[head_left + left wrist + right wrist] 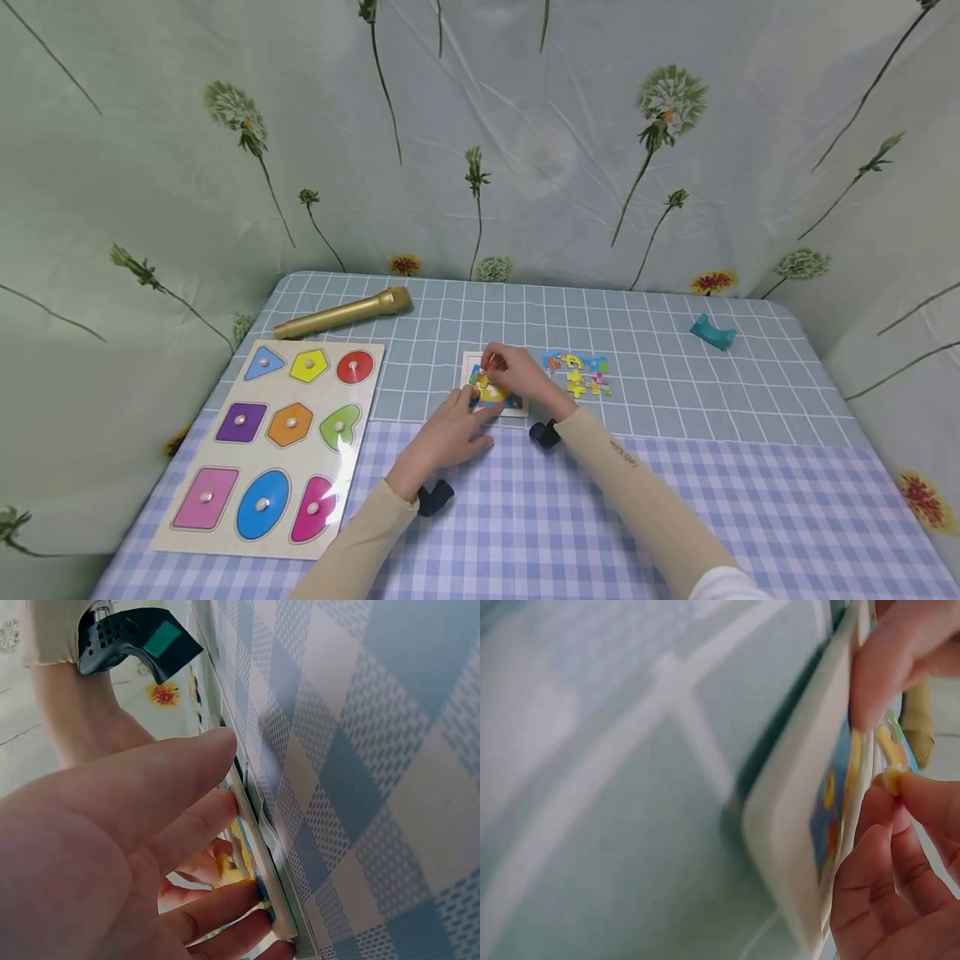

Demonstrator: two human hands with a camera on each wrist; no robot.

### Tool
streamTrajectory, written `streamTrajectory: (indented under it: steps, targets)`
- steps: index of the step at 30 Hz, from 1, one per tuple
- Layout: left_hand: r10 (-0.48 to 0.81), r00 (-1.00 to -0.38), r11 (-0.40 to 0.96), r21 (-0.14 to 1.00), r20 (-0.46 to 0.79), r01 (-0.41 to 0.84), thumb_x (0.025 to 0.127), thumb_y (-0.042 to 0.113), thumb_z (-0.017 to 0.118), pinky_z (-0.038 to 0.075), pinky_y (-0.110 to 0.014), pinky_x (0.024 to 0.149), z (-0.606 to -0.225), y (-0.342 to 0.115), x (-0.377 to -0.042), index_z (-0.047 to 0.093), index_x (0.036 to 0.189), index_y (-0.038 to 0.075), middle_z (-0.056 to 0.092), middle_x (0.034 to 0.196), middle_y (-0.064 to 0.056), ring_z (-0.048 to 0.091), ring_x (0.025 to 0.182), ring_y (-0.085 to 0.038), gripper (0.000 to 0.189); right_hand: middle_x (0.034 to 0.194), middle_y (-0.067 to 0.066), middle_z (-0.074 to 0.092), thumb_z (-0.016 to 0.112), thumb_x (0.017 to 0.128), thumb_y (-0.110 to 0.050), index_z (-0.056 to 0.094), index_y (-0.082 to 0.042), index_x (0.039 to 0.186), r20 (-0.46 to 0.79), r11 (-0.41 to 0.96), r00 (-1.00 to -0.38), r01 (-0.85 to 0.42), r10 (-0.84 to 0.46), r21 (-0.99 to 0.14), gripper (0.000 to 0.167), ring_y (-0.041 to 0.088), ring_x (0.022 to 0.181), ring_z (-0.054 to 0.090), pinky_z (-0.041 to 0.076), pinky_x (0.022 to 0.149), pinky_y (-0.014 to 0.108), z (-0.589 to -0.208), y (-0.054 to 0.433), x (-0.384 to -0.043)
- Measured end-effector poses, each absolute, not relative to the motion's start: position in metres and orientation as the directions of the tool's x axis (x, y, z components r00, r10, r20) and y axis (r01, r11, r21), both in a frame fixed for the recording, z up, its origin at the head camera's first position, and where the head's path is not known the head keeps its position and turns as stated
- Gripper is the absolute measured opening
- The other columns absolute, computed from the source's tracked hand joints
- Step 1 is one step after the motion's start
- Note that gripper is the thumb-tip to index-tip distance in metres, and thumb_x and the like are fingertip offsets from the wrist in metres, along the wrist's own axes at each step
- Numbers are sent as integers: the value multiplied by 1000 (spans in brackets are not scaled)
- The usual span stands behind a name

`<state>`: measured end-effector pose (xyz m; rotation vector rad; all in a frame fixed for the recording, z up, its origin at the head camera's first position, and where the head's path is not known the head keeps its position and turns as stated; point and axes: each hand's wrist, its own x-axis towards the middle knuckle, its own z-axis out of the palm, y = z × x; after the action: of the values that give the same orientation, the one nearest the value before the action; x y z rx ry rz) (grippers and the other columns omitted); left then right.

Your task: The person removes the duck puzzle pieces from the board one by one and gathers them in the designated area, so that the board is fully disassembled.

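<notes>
A small jigsaw puzzle board with a pale frame and a blue and yellow picture lies mid-table, partly covered by both hands. My left hand rests on it with fingers extended; in the left wrist view, the fingertips touch the board's edge and picture. Above the picture, my right hand pinches a small yellow puzzle piece between thumb and forefinger. Just right of the board lie several loose puzzle pieces, some of them joined. Whether the pinched piece touches the picture, I cannot tell.
To the left lies a large wooden shape board with colourful knobbed shapes. Behind it is a gold microphone. A teal curved object sits at the back right. The table wears a checked cloth along its front.
</notes>
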<state>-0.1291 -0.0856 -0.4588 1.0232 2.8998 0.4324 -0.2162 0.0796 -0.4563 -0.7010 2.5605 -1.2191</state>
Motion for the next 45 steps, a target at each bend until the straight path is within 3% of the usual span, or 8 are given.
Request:
streamTrajectory:
  steps: [9,16,21,33,45]
  targets:
    - [609,-793,760,273,19,590,92,27,64,41,-40,83,-457,-84,-129,60,131,12,46,115,-20,42,98,-29,42,80,7,60,58,87,4,63,-1,96,12,492,-907,-240,-422,-837,12,17,68,54,44,59,28,-452,123,-217]
    - [586,-810,769,324,-14,551,93,25,63,41,-42,87,-457,-83,-129,59,133,12,44,120,-22,41,103,-31,42,82,8,60,59,86,4,65,1,94,-9,543,-944,-181,-330,-820,11,17,71,52,44,63,28,-451,161,-216]
    - [585,-811,761,345,0,549,93,23,63,41,-43,89,-458,-83,-129,60,132,10,43,122,-24,42,105,-33,40,82,8,63,58,85,4,66,0,92,-40,578,-948,-159,-316,-801,11,17,67,50,42,57,28,-453,177,-214]
    - [582,-813,758,349,19,551,93,22,63,41,-44,91,-460,-84,-129,61,131,10,44,123,-25,43,108,-34,39,77,3,59,63,83,4,65,1,89,-11,676,-921,-279,-390,-682,8,16,70,51,43,65,29,-457,176,-210]
    - [546,-838,763,409,4,500,94,22,63,40,-43,83,-459,-82,-130,63,128,13,43,120,-19,40,102,-30,35,75,3,51,67,85,-1,61,-4,82,-3,771,-917,-333,-398,-544,8,18,71,43,38,63,31,-455,170,-207]
